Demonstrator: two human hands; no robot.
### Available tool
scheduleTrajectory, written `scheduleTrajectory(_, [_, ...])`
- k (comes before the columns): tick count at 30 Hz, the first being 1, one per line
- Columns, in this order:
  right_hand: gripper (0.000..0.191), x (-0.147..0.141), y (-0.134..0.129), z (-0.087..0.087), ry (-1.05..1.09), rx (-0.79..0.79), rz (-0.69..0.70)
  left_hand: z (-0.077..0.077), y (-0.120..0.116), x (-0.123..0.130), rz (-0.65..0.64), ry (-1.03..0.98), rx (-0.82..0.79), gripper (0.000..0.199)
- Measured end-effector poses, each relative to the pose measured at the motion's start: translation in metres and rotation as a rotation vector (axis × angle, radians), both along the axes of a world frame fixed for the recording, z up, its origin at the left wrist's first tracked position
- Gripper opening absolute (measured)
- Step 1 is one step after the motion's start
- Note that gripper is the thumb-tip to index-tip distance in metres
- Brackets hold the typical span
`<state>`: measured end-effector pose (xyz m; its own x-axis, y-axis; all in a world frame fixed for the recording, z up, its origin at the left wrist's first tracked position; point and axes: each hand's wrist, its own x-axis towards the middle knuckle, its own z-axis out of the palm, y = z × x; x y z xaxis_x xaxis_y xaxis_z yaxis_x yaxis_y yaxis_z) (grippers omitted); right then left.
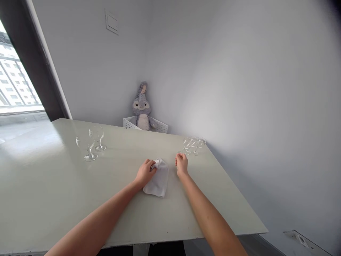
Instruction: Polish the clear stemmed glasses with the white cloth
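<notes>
Closing off the back and right, wall (253,89): pale and plain, close behind the far edge of the surface, so it probably limits reach beyond the glasses there
Surface (151,220): pale, glossy, carrying the glassware and the cloth; its shine makes clear rims harder to see
Window (16,78): far left, letting in light that glares off that side of the surface
Basket (162,127): white, perforated, beyond the far edge, out of the hands' way
Plush rabbit (143,121): grey, upright in the basket, likely propped by its sides
Cloth (158,181): white, lying between the wrists, its upper part bunched under the left fingers, which seem to keep it from sliding
Left grip (146,171): fingers curled closed on the cloth near its upper edge
Right grip (182,164): fingers curled in, beside the foot of the nearest right-hand glass; cannot tell whether they hold anything
Left stemmed glasses (91,155): two, upright, one behind the other, well apart from the hands
Right stemmed glasses (193,143): apparently three, upright, grouped near the far right corner; their overlapping outlines could make one easy to knock
Light switch (112,23): high on the wall
</notes>
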<state>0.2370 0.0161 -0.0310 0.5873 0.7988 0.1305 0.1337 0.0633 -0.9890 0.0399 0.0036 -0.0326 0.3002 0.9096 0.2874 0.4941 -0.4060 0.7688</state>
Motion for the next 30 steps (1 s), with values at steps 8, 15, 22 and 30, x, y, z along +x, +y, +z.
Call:
scheduleTrajectory(8, [0.038,-0.079,-0.038,-0.014,0.187,0.043,0.502,0.009,-0.009,0.001,-0.214,-0.563,-0.327,0.035])
scheduleTrajectory(15, [0.032,-0.051,-0.033,-0.009,0.453,-0.156,0.377,0.011,0.012,-0.013,0.185,-0.873,-0.16,0.026])
scheduleTrajectory(22, [0.032,-0.031,-0.034,-0.007,0.564,-0.204,0.367,0.025,0.053,-0.107,0.893,-1.393,-0.112,0.038])
scheduleTrajectory(30, [0.025,-0.033,-0.028,-0.015,0.712,-0.129,0.41,0.028,0.064,-0.147,0.744,-1.614,-0.222,0.047])
